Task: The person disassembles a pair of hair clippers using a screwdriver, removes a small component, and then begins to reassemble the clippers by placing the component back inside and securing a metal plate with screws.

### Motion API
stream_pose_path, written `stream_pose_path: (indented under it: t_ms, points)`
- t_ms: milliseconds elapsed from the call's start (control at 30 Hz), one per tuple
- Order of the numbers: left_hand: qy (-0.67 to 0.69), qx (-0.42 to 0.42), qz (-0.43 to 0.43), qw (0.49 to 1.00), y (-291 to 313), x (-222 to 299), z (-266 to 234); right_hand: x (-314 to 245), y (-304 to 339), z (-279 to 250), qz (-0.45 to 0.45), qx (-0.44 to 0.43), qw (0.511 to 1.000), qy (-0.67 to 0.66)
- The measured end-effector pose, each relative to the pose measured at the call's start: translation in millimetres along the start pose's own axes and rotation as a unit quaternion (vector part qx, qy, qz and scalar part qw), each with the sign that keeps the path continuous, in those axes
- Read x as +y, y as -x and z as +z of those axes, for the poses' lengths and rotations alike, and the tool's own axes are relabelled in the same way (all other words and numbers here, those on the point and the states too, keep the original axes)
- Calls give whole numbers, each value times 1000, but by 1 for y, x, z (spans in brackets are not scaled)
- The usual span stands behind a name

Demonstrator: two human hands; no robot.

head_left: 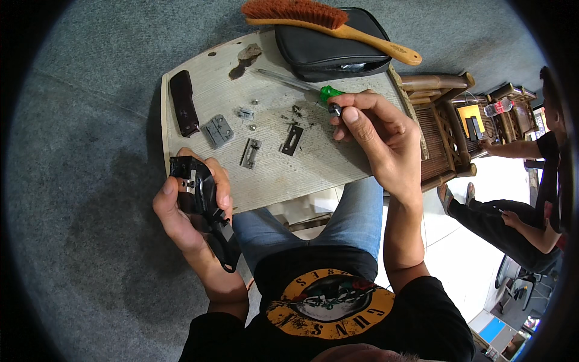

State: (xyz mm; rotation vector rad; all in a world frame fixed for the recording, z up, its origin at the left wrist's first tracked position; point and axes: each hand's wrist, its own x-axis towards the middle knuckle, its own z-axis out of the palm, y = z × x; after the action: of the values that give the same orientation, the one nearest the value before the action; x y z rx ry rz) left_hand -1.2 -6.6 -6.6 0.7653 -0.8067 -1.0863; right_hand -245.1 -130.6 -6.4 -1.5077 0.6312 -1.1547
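My left hand (178, 224) is wrapped around a black hair clipper (204, 196), its blade end facing up with a bare metal strip and screws showing. Between the thumb and fingertips of my right hand (389, 136) is a small dark piece with a shiny spot (335, 110); its kind is too small to make out. Just behind those fingers is a screwdriver (327, 92) with a green handle and pale shaft; whether the fingers touch it I cannot tell. Two detached clipper blades, one grey (250, 153) and one dark (292, 140), lie on the small pale table (277, 184).
A dark elongated clipper-like piece (184, 102), a clear plastic case (218, 131), small metal parts (245, 113) and dark hair bits share the tabletop. A black zip pouch (329, 51) with a brush (338, 30) sits at the far edge. Bamboo furniture (443, 130) and another person (534, 232) are at right.
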Motion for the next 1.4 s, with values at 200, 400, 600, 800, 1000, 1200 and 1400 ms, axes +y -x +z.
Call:
stream_pose_path:
  t_ms: [200,400,600,800,1000,1200,1400]
  points:
    - [23,-21,6,999,1,-2,0,3,0,-3,-12,-6,1000,16]
    - [70,-31,-4,997,2,-7,-11,2,-2,5,-3,-1,1000,26]
    - [12,23,-67,997,-6,1,2,-11,1,7,-118,4,965,233]
    - [13,43,-56,997,1,4,-2,-8,0,57,-208,-21,963,171]
    - [51,88,-94,990,5,5,0,-4,-2,99,-306,-21,944,122]
    - [-16,130,-88,987,9,7,11,2,-1,103,-304,-24,946,112]
    - [14,109,-63,992,10,5,10,0,0,104,-275,-46,955,104]
